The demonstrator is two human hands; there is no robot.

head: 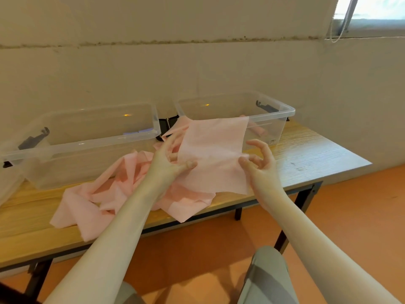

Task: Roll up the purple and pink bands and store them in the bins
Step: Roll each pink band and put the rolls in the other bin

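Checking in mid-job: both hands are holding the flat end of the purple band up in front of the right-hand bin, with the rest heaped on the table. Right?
Not quite: the band is pink, not purple. The head view shows the left hand and right hand holding the flat end of the pink band up in front of the right-hand bin, the rest heaped on the table.

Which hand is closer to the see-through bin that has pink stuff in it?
The right hand. It holds the pink band just in front of the right bin. The left hand holds the band's other edge, farther over toward the left bin.
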